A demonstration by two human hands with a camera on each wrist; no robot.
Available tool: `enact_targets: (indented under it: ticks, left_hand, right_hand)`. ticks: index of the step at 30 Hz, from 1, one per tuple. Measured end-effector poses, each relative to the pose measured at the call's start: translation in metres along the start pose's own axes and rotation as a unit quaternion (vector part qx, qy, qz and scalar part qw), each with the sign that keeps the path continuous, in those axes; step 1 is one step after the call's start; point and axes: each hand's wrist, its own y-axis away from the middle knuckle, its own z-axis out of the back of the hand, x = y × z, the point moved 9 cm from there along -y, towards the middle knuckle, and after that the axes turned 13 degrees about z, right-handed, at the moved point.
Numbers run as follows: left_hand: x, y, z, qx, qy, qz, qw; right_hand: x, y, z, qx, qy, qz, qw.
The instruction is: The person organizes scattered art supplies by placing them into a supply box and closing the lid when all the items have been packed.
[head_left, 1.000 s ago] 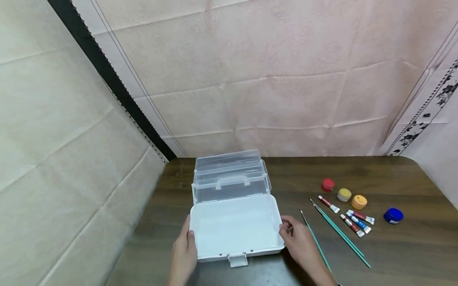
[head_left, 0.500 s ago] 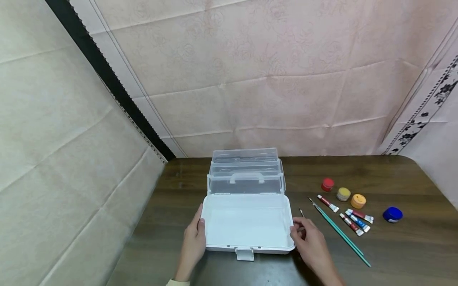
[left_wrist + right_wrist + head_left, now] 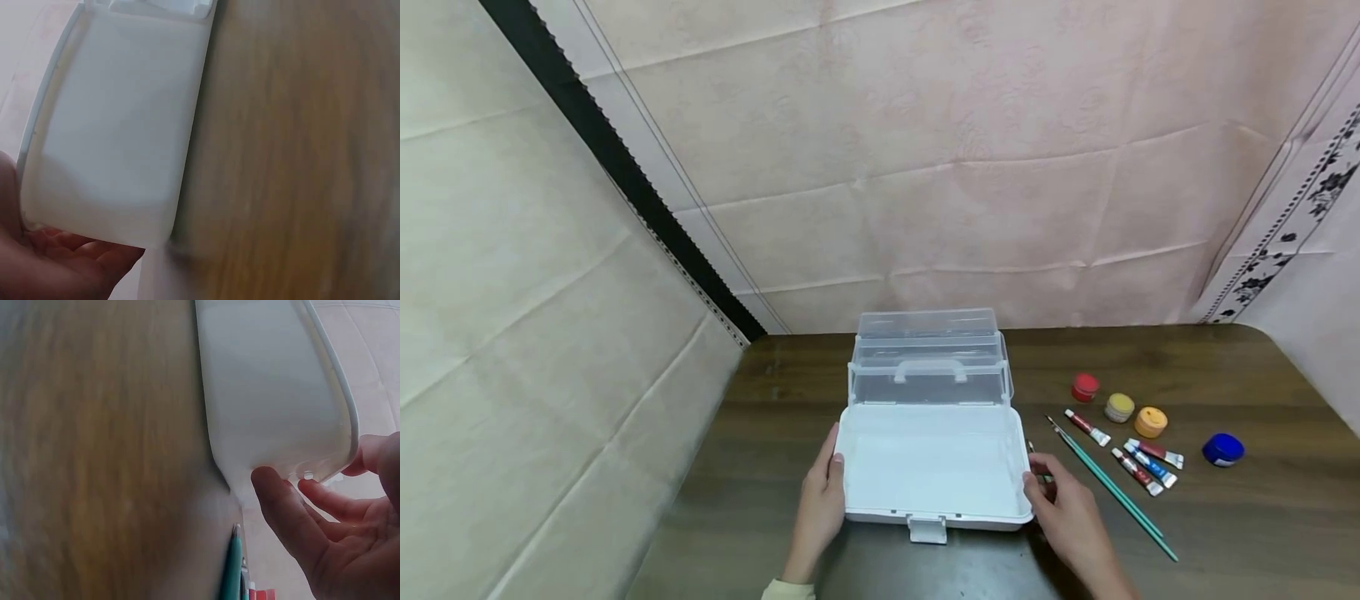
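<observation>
A white plastic storage box [image 3: 934, 462] lies opened on the wooden table, its bare inside facing up. Its clear lid [image 3: 931, 354], with a handle, is folded back behind it, and a white latch [image 3: 928, 531] hangs at the front. My left hand [image 3: 822, 504] grips the box's left side. On the opposite side my right hand [image 3: 1067, 508] holds the box, thumb [image 3: 281, 509] against the end wall and fingers at the rim. Behind this hand a paintbrush [image 3: 232, 565] is mostly hidden in the head view.
To the right, two teal paintbrushes [image 3: 1112, 490] lie side by side. Several paint tubes [image 3: 1142, 472] are near them, with red [image 3: 1085, 387], yellow [image 3: 1119, 407], orange [image 3: 1151, 422] and blue [image 3: 1223, 450] paint pots around. Patterned cloth [image 3: 970, 167] hangs behind the table [image 3: 775, 442].
Both hands have shifted the box to the right along the table and turned it straighter. The right hand now covers most of the nearest paintbrush.
</observation>
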Motion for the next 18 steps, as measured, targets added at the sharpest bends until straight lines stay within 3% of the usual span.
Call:
enact_targets:
  ticks: [9,18]
  left_hand:
    - [-0.006,0.002,-0.01,0.019,0.032,-0.011,0.9992]
    - [-0.008,-0.004,-0.014,0.084,0.089,0.009,0.9924]
  right_hand:
    - [-0.004,0.001,0.009,-0.001,0.006,0.003,1.0]
    - [-0.012,0.001,0.005,0.014,-0.051,-0.021,0.9984]
